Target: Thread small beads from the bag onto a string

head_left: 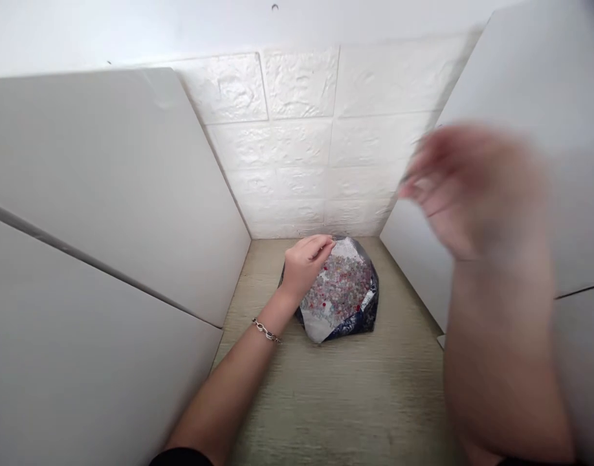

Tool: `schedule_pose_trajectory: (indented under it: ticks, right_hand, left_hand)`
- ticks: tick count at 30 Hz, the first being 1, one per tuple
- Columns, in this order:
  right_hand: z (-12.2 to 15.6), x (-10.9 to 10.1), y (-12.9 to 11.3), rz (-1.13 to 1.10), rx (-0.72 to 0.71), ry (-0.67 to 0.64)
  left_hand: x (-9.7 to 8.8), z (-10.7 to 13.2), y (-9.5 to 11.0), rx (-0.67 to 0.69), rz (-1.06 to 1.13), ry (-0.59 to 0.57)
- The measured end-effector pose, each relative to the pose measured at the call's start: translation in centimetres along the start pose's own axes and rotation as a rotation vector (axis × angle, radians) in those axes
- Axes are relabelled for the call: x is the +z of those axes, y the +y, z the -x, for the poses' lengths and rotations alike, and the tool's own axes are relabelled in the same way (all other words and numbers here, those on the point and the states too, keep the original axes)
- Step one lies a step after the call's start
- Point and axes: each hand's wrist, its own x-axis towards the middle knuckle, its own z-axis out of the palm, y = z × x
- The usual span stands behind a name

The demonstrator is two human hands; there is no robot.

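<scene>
A crumpled bag (343, 294) with a dark blue outside and a white inside speckled with small red and grey dots sits on the pale wooden surface (345, 395). My left hand (304, 262), with a chain bracelet at the wrist, grips the bag's upper left edge with curled fingers. My right hand (464, 188) is raised high at the right, close to the camera and smeared by motion. Its fingers look pinched together, and I cannot make out anything in them.
Tall white panels (107, 213) wall in the narrow surface on the left, and another white panel (530, 97) stands on the right. A white brick-patterned wall (316, 142) closes the back. The bag sits near that back wall.
</scene>
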Motion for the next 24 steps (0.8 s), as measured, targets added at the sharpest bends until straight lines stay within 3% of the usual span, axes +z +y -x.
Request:
schedule_pose_trajectory:
  ticks: [4,7,10,19,24]
  right_hand:
    - [-1.0,2.1,3.4,0.219,0.360,-0.398]
    - [-1.0,3.0,5.8,0.209,0.449,-0.406]
    - [-1.0,3.1,7.0,0.233,0.450,-0.426]
    - [-0.9,3.8,7.3,0.186,0.473,-0.424]
    - [-0.8,4.4,7.7,0.037,0.526,-0.399]
  left_hand:
    - [-0.1,0.1,-0.3,0.174,-0.103,0.033]
    - [-0.2,0.2,-0.5,0.246,-0.146,0.063]
    - [-0.2,0.1,-0.7,0.272,-0.174,0.069]
    - [-0.3,0.2,-0.6,0.354,-0.234,0.073]
    - [-0.6,0.1,-0.5,0.366,-0.254,0.053]
